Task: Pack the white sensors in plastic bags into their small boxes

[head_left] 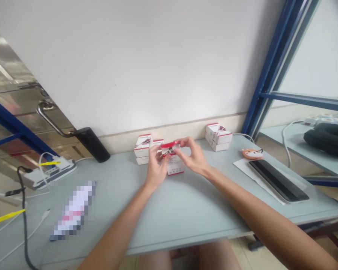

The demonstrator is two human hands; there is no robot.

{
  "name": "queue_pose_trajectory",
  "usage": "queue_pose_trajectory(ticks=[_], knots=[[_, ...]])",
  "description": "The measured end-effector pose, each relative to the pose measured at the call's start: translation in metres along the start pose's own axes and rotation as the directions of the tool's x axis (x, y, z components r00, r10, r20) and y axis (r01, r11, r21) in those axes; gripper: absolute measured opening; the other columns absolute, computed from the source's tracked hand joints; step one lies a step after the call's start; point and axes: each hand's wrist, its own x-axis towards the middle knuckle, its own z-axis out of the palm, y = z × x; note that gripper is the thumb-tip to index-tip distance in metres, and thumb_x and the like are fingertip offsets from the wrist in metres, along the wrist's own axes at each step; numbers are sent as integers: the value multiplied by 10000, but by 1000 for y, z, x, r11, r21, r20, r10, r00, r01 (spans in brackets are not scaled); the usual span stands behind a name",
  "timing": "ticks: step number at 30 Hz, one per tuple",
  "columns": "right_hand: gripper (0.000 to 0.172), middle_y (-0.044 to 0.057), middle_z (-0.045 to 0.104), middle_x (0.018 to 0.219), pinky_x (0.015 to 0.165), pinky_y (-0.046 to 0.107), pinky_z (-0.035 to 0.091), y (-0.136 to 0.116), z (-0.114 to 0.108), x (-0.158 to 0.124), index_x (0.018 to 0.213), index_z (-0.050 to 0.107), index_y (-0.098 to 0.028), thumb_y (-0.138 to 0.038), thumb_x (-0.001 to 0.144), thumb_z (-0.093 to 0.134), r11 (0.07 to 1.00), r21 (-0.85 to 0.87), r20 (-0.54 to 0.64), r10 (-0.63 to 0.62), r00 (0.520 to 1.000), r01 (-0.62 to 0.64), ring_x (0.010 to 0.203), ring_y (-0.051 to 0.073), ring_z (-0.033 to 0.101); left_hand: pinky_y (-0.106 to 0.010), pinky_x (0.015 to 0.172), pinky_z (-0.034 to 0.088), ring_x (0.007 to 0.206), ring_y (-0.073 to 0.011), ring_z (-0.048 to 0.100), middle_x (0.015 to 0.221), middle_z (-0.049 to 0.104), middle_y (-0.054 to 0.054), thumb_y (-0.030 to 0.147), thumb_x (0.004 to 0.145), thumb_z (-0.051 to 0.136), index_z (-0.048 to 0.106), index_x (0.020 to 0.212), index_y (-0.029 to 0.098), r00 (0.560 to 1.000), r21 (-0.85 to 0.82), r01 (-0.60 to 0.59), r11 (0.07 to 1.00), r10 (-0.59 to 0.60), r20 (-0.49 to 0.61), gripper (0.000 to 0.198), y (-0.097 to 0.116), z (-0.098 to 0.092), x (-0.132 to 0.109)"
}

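Observation:
My left hand (155, 165) and my right hand (192, 154) meet over the middle of the pale table (169, 213). Both are closed in a pinch on a small red-and-white box (172, 157), whose red flap stands open at the top. The left fingers hold its left side, the right fingers grip the flap's right end. Just behind the held box stands a short stack of the same boxes (143, 148). Another stack of two boxes (218, 136) sits at the back right by the wall.
A black tablet (278, 180) on white paper lies at the right, with a small orange figure (252, 153) behind it. A power strip with cables (49, 171) and a black cylinder (92, 144) sit at the left. Blue shelf posts (266, 80) rise at the right.

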Motion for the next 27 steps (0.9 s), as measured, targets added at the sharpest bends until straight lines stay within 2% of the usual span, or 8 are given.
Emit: queue_pose_trajectory(ticks=[4,7,12,18,20,23,25,27], knots=[[220,68,758,1088,944,417,553,1,5,0,1078,503,-250,-418,999,620,998,55,-91,47,995,-42,1007,217,711,-371,963,599,1133,-199,691,1383,553,-104,430,961,701,395,1370,325,996,-78,-2,997,-5,-84,522,-10,5,-2],[177,70,749,1076,926,398,558,-2,4,2,1076,605,-238,-405,1031,565,999,-27,-33,-18,999,17,1006,216,709,-394,1029,576,1232,-222,646,1417,537,-116,431,996,646,453,1405,318,1000,9,-17,1000,17,-26,467,-10,2,-1],[255,65,755,1021,862,374,574,-3,0,4,991,689,-237,-425,1048,527,995,-95,-27,-43,999,41,938,212,704,-432,1077,535,1298,-245,577,1319,594,-105,394,1044,564,594,1345,308,988,222,-144,964,128,88,315,-2,-6,1],[156,96,693,1238,1020,443,539,5,-11,4,980,672,-232,-386,972,652,993,-1,127,-121,985,122,1145,244,670,-411,1026,550,1259,-244,606,1261,601,-110,455,1044,547,661,1160,255,993,225,-115,968,119,-4,257,-9,-2,1],[314,121,600,1430,1023,450,542,8,-10,1,1214,658,-251,-350,920,706,997,-17,196,-75,978,79,1257,266,624,-407,1035,539,1221,-236,628,1222,627,-109,483,1042,544,644,1127,235,992,189,-69,980,88,-93,281,-16,-2,3],[806,146,602,1435,888,414,600,13,-1,-7,1580,353,-281,-327,874,738,994,-24,351,107,930,-106,1093,245,699,-361,926,572,1061,-208,682,1107,671,-93,535,1038,526,586,1087,218,959,90,42,995,-15,-282,326,-23,-6,9],[853,102,708,1248,791,376,609,16,7,-11,1598,289,-269,-356,876,735,976,-25,393,207,896,-214,915,215,727,-346,877,579,1012,-204,693,1088,681,-92,561,1034,516,561,1078,216,941,56,68,996,-45,-336,350,-23,-10,13],[749,52,751,1115,778,368,602,17,12,-14,1526,384,-269,-385,876,737,968,-69,324,249,913,-240,863,214,728,-380,941,566,1079,-222,685,1135,680,-112,543,1046,493,569,1091,214,946,115,34,993,5,-323,341,-20,-15,16]])
